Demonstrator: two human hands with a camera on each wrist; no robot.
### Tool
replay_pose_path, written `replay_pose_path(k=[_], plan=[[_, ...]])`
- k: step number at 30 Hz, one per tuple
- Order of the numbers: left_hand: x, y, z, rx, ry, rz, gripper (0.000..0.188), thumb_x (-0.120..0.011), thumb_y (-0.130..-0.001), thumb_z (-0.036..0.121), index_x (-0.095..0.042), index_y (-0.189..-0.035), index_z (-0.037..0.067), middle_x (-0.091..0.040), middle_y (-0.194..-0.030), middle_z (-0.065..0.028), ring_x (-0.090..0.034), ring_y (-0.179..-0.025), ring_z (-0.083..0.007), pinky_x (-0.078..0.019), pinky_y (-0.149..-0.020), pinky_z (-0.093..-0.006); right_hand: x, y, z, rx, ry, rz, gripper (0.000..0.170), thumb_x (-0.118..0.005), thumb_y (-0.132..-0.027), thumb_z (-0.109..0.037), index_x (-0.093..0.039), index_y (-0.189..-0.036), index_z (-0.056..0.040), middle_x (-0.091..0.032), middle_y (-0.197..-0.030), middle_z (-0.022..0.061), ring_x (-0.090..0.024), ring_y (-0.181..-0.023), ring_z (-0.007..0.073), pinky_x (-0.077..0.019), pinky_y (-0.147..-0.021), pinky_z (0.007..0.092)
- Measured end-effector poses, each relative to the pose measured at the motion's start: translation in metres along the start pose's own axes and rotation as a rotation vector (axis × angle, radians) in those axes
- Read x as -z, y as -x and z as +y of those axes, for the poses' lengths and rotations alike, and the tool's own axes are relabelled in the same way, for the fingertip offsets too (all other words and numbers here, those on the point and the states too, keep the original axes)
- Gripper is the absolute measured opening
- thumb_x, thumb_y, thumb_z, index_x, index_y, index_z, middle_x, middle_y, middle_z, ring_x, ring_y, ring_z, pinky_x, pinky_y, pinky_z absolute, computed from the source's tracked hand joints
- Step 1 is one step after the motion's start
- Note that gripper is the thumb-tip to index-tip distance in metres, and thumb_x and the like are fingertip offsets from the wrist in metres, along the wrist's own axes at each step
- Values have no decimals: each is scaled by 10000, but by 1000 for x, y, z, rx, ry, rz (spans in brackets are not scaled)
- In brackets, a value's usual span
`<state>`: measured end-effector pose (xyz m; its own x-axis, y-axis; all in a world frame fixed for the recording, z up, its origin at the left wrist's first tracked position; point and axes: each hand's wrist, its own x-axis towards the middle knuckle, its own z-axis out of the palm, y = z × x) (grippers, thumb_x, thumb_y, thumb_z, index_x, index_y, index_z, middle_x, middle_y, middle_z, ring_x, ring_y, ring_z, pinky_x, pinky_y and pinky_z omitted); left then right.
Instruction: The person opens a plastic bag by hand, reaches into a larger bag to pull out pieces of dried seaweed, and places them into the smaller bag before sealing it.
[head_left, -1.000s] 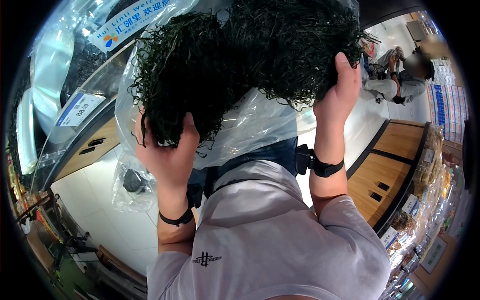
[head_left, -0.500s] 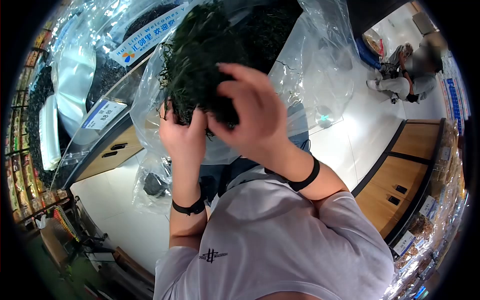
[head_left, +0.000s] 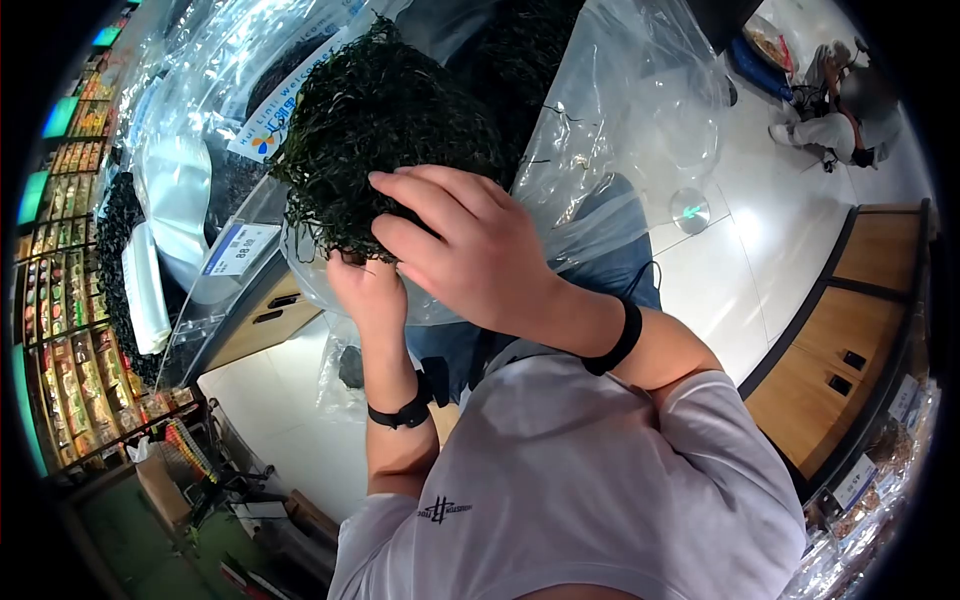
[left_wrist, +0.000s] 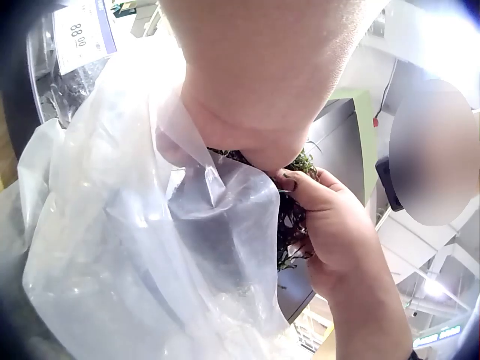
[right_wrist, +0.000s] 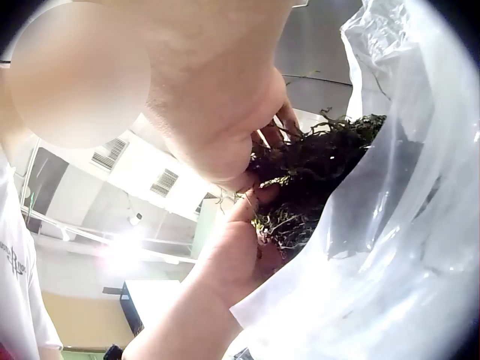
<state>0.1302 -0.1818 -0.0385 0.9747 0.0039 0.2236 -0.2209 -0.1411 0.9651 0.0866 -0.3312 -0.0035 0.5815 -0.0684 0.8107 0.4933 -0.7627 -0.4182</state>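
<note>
A big bushy clump of dark green dried seaweed [head_left: 375, 125] is held up in front of the body in the head view. My left hand [head_left: 370, 292] grips its lower end, with part of the fingers hidden under the strands. Across the near right side of the clump lies my right hand [head_left: 485, 255], its fingers bent over the seaweed. The right wrist view has both hands meeting around the seaweed [right_wrist: 319, 169]. A large clear plastic bag [head_left: 600, 150] spreads behind and below the clump, with more dark seaweed [head_left: 525, 50] by it.
To the left stands a display bin with a price tag [head_left: 240, 248] and a roll of clear bags [head_left: 147, 290]. Wooden cabinets [head_left: 840, 350] line the right side. Another person [head_left: 840, 120] is low down at the far right. Packed shelves [head_left: 75, 290] rise at far left.
My right hand has left the far right part of the seaweed and come left onto the clump that the left hand holds. That clump has turned and spread wider, and the view has shifted.
</note>
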Motion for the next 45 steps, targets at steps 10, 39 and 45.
replay_pose_path(k=[10,39,45], plan=[[-18,-3,12,26,109,-25,141,-630,-931,114,-666,-958,-20,-672,-875,-21,-588,-788,-91,-481,-682,-266,16,-22,19,147,54,44,157,-683,-750,-203,-662,-882,-120,-670,-1159,91,-608,-1097,251,-506,-914,387],[-15,16,-49,-608,-1127,-131,260,-623,-916,140,-702,-1126,9,-701,-1155,-182,-678,-891,-280,-554,-748,-345,-2,12,9,69,125,-109,111,-650,-826,-221,-668,-883,-128,-653,-1268,68,-605,-1158,246,-475,-982,391],[-14,15,-51,-642,-1171,-116,260,-622,-916,143,-703,-1125,10,-701,-1153,-184,-677,-884,-279,-554,-738,-343,-2,13,9,69,89,-137,123,-649,-815,-215,-659,-885,-115,-652,-1266,81,-611,-1151,249,-482,-967,392]])
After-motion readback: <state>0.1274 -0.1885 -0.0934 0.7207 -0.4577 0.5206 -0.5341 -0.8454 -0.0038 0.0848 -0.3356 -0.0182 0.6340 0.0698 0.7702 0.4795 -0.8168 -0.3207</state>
